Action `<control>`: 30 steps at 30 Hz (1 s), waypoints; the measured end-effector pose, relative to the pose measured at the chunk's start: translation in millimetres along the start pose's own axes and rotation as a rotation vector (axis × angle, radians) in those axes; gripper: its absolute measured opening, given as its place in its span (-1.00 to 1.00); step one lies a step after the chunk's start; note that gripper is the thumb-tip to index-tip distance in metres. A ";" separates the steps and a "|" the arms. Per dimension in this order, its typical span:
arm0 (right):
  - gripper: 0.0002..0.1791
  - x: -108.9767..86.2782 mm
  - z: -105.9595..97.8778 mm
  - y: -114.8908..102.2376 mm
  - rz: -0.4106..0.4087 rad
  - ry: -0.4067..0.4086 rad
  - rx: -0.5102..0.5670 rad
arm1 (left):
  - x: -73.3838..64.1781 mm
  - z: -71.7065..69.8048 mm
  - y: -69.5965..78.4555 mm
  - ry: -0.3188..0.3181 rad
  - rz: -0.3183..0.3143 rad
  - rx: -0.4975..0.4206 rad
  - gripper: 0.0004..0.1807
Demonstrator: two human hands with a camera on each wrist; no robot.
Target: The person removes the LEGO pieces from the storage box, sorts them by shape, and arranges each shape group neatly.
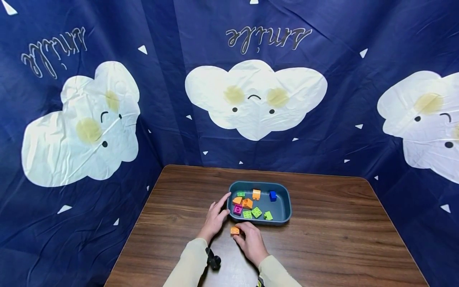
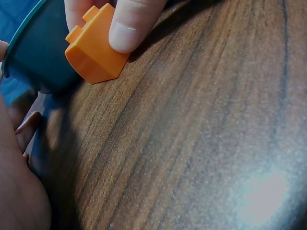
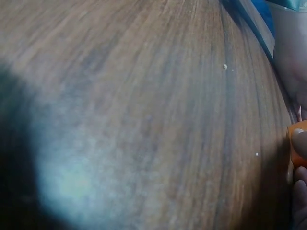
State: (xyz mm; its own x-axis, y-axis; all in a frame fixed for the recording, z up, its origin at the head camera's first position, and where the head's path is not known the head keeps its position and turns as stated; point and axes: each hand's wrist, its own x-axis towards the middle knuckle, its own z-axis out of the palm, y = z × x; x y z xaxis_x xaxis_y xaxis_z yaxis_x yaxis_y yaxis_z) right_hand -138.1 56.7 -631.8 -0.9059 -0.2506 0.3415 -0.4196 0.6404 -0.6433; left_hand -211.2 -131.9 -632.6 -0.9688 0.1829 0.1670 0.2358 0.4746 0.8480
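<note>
In the head view my right hand [image 1: 252, 241] pinches an orange toy brick [image 1: 234, 231] between thumb and fingers, just in front of the blue-green tray [image 1: 259, 183]. The left wrist view shows that brick [image 2: 100, 45] close up, with studs on one side, a curved face, and a thumb pressed on it close over the wood. Straight fingers of my left hand [image 1: 214, 219] rest against the tray's left side, near the rim. Only a corner of the held brick [image 3: 296, 149] shows in the right wrist view.
Inside the tray lie several bricks, among them a blue brick [image 1: 273, 196], a magenta brick [image 1: 238, 209], an upper orange brick [image 1: 256, 194] and a green brick [image 1: 256, 212]. Under it is a brown wooden table [image 1: 333, 231]. A dark blue cloud-print curtain [image 1: 161, 119] surrounds the table's back and sides.
</note>
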 end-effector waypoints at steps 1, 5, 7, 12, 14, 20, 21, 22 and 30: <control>-0.67 0.3 0.2 0.0 0.002 -0.001 -0.004 | 0.0 0.0 0.1 0.000 -0.001 -0.002 -0.27; -0.67 0.7 0.9 0.3 0.003 0.003 -0.011 | 0.0 0.2 0.0 0.002 0.003 -0.002 -0.28; -0.67 0.7 1.4 0.3 0.004 0.006 -0.014 | 0.0 0.1 -0.5 0.001 0.003 0.000 -0.28; -0.67 0.7 2.6 0.6 0.010 0.007 -0.017 | 0.2 0.2 -0.6 0.002 0.005 0.006 -0.28; -0.67 0.7 3.4 1.1 0.013 0.009 -0.021 | 0.1 0.2 -0.2 0.005 0.007 0.008 -0.28; -0.66 0.1 4.5 2.6 -0.001 0.023 -0.040 | -0.1 0.4 -0.8 0.005 0.006 0.014 -0.28; -0.66 0.0 4.3 2.5 0.000 0.020 -0.040 | 0.0 0.5 -1.2 0.004 0.009 0.016 -0.27; -0.65 0.0 3.9 2.4 0.001 0.017 -0.037 | 0.1 0.6 -1.3 0.006 0.012 0.015 -0.28; -0.63 0.3 0.4 0.1 0.025 -0.011 -0.021 | 0.1 -0.5 0.3 0.003 0.008 0.001 -0.27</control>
State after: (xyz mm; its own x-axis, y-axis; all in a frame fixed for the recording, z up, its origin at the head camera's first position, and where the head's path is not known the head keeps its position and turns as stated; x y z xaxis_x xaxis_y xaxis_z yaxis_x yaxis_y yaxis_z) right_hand -138.4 56.4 -632.0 -0.9167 -0.2422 0.3179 -0.3957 0.6616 -0.6369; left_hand -211.3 -132.1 -632.1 -0.9671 0.1841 0.1755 0.2438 0.4739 0.8461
